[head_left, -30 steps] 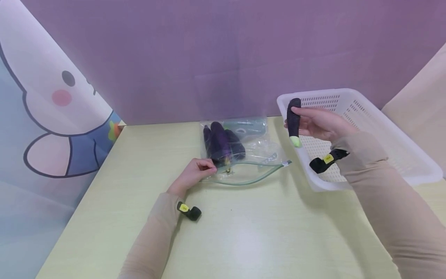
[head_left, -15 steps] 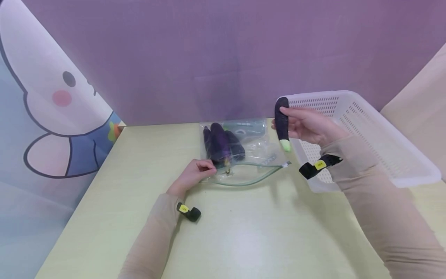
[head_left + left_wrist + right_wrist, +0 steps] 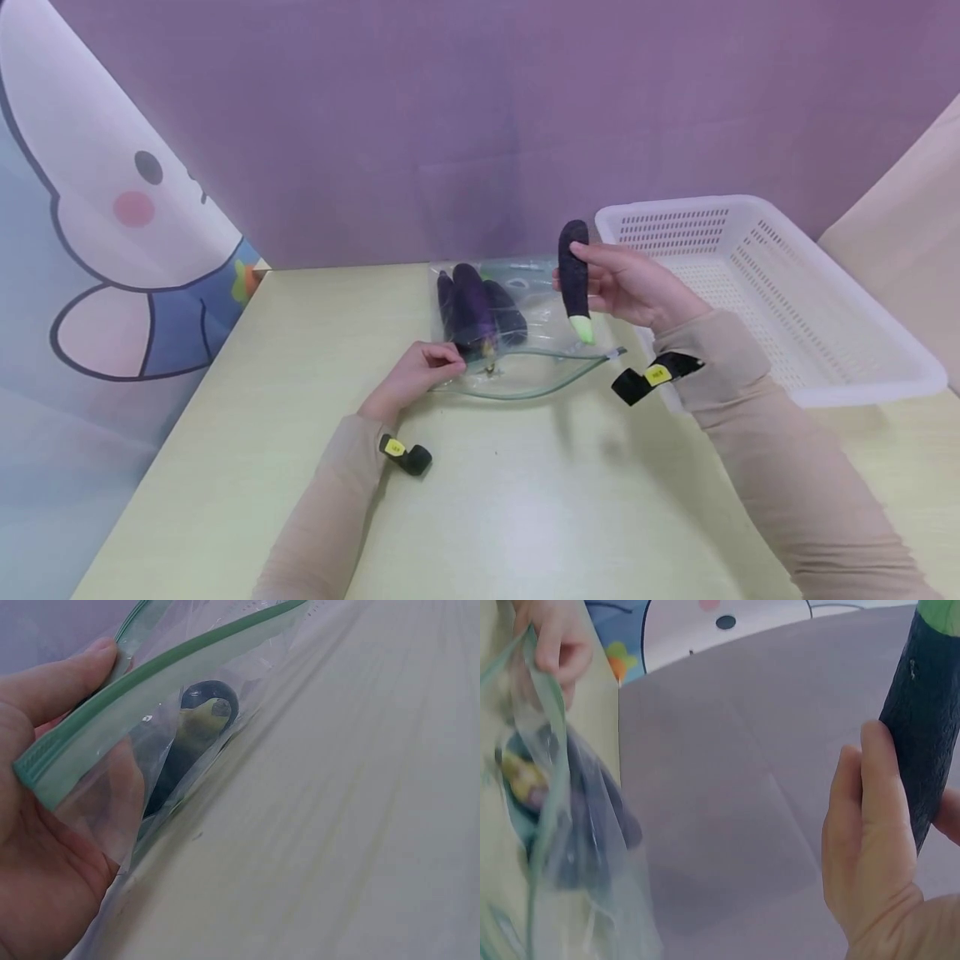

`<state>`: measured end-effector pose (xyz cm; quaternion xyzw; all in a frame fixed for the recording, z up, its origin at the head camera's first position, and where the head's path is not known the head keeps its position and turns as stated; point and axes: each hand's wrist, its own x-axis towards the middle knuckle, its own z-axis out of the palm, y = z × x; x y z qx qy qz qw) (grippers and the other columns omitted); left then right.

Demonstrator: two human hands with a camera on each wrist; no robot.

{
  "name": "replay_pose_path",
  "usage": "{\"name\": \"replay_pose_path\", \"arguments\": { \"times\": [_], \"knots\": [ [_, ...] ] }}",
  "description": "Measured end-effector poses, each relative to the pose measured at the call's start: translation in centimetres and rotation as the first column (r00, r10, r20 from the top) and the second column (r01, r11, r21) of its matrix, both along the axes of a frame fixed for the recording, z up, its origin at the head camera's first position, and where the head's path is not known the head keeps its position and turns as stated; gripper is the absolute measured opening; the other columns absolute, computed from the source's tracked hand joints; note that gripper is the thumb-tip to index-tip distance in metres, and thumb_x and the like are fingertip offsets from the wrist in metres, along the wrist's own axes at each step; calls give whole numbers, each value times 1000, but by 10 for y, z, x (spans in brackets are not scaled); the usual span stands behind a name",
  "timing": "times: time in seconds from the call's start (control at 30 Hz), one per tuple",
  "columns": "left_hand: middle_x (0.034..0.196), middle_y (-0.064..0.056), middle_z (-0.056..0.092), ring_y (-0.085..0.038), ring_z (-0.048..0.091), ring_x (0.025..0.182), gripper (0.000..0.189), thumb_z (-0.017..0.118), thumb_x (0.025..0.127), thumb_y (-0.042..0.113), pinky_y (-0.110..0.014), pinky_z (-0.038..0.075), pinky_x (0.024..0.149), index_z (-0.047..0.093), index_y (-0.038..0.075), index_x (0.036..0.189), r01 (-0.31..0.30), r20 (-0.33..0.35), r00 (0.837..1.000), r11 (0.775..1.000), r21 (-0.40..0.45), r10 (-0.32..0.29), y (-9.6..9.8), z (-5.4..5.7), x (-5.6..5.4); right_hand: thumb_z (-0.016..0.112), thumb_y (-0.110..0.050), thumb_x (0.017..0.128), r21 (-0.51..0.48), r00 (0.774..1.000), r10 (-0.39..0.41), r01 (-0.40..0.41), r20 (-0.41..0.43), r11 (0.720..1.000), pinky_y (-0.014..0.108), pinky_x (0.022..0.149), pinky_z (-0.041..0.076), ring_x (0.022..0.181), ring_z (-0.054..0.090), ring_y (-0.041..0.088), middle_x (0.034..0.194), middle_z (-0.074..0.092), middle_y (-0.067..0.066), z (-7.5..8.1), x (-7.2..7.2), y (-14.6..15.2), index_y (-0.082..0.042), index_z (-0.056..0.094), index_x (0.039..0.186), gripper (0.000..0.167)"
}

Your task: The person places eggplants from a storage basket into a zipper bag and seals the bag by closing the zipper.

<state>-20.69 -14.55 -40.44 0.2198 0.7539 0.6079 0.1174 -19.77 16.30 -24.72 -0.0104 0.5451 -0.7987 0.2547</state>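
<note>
My left hand [image 3: 411, 377] pinches the left edge of a clear zip bag [image 3: 551, 385], whose green-edged mouth gapes towards me. In the left wrist view, the thumb and fingers hold the bag's edge near the green zip strip [image 3: 161, 667]. Inside the bag lie several dark purple eggplants [image 3: 472, 304], one with its yellowish stem end [image 3: 202, 724] towards the mouth. Above the bag's right part, my right hand [image 3: 637, 287] grips another dark eggplant [image 3: 574, 279] between thumb and fingers. It hangs nearly upright, its pale green end down.
A white plastic basket [image 3: 870, 392] with slotted walls stands to the right, beside the bag. The pale table [image 3: 480, 500] meets a purple backdrop [image 3: 337, 167] behind the bag. A cartoon-printed cloth [image 3: 97, 442] hangs on the left.
My right hand has carried its eggplant leftward from the basket's left rim to above the bag. The left hand has stayed on the bag's edge.
</note>
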Motion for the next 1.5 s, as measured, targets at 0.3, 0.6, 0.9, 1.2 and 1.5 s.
{"name": "replay_pose_path", "arguments": {
  "times": [0.3, 0.6, 0.9, 1.2, 1.5],
  "knots": [
    [80, 12, 60, -5, 53, 76, 17, 63, 85, -5, -17, 45, 69, 62, -19, 95, 2, -22, 1000, 1000, -20, -3, 1, 1, 0, 48, -20, 99, -34, 999, 15, -16, -35, 999, 25, 70, 57, 81, 68, 16, 86, 68, 8, -19, 0, -19, 1, 33, 129, 40],
    [79, 12, 60, -5, 53, 74, 16, 62, 85, -6, -16, 45, 67, 62, -19, 94, 6, -13, 1000, 1000, -9, -6, 0, 1, -1, 44, -19, 101, -105, 1000, 1, -3, -18, 994, 25, 69, 57, 79, 68, 15, 85, 68, 7, -33, 6, -35, -1, 36, 125, 32],
    [79, 11, 60, -6, 53, 74, 15, 62, 85, -6, -17, 45, 68, 63, -18, 95, -6, -12, 1000, 999, -35, 6, 0, 0, 0, 40, -20, 102, -87, 999, -15, 13, -30, 996, 26, 70, 57, 82, 66, 13, 87, 66, 4, -47, 12, -52, -3, 35, 127, 31],
    [79, 11, 60, -6, 53, 74, 15, 62, 85, -6, -17, 46, 67, 63, -18, 94, -9, -16, 1000, 999, -39, 8, 0, 0, -3, 40, -20, 102, -150, 1000, -3, -1, -23, 989, 25, 69, 57, 78, 68, 12, 86, 67, 5, -67, 13, -56, -1, 34, 127, 32],
    [83, 5, 62, -6, 55, 77, 25, 68, 85, 5, -18, 47, 69, 63, -17, 95, -4, -12, 1000, 1000, -23, 4, -2, -1, -2, 38, -20, 102, -161, 999, 50, -51, -15, 986, 24, 69, 56, 76, 66, 12, 86, 67, 5, -82, 17, -55, 4, 30, 129, 37]
  ]
}}
